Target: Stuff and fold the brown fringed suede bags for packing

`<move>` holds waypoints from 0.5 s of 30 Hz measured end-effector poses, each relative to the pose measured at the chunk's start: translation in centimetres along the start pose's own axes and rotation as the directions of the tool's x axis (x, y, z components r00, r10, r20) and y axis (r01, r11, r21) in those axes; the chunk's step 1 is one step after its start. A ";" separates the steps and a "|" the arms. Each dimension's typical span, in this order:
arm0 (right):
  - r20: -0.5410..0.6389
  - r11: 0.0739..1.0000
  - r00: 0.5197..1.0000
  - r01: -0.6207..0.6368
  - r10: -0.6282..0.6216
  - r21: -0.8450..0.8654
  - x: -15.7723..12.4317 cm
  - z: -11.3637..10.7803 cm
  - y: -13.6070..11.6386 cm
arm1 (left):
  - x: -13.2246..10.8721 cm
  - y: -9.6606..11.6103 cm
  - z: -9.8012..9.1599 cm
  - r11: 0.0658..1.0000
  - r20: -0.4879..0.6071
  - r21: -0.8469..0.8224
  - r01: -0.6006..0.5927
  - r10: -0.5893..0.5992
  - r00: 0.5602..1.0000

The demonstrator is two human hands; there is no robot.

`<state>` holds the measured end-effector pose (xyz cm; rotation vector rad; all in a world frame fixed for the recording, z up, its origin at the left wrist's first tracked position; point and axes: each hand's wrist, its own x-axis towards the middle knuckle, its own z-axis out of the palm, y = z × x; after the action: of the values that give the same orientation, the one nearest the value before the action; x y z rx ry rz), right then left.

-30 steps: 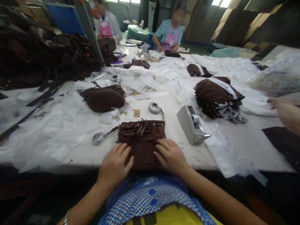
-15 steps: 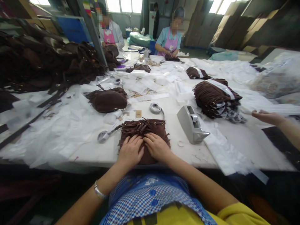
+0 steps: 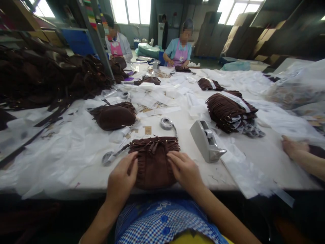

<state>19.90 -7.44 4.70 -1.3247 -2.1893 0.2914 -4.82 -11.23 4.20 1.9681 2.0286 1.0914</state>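
A dark brown fringed bag (image 3: 156,166) lies flat at the table's near edge, its tassels at the top centre. My left hand (image 3: 123,174) touches the bag's left side, fingers bent against the fringe. On the right side rests my right hand (image 3: 184,169), its fingers lying on the fringe. Wrapped strap coils extend from the bag, one (image 3: 166,123) above it and one (image 3: 108,158) to its left. Right of the bag stands a grey tape dispenser (image 3: 206,140).
Fringed bags are stacked (image 3: 231,110) at the right; another bag (image 3: 116,116) lies left. White wrapping (image 3: 56,149) covers much of the table (image 3: 220,176). A brown heap (image 3: 50,74) fills the far left. A co-worker's hand (image 3: 296,147) is at the right; two aproned people work opposite.
My hands have moved apart from the bag's middle to its two sides, uncovering its front. The co-worker's hand at the right has lowered onto the material there. The view has tilted slightly up.
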 end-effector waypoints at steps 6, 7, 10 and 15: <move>0.055 0.947 0.991 0.097 -0.119 0.305 0.1 5.3 0.0 | 5.7 2.3 4.6 0.950 0.434 -0.163 0.267 -0.174 0.884; 0.052 0.941 0.990 0.105 -0.128 0.322 -0.2 5.7 0.4 | 5.9 2.1 5.3 0.927 0.486 -0.200 0.316 -0.186 0.854; 0.059 0.921 0.994 0.060 -0.090 0.386 -0.2 5.3 1.2 | 5.5 1.6 6.7 0.788 0.586 -0.367 0.494 -0.216 0.781; 0.278 0.991 0.959 0.023 -0.059 0.130 3.2 3.7 1.2 | 4.4 1.7 6.8 0.368 0.688 -0.538 0.759 -0.329 0.647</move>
<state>17.62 -3.69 2.25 -1.2286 -2.3823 0.6255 -0.45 -4.60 1.89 0.7941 1.3305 0.9343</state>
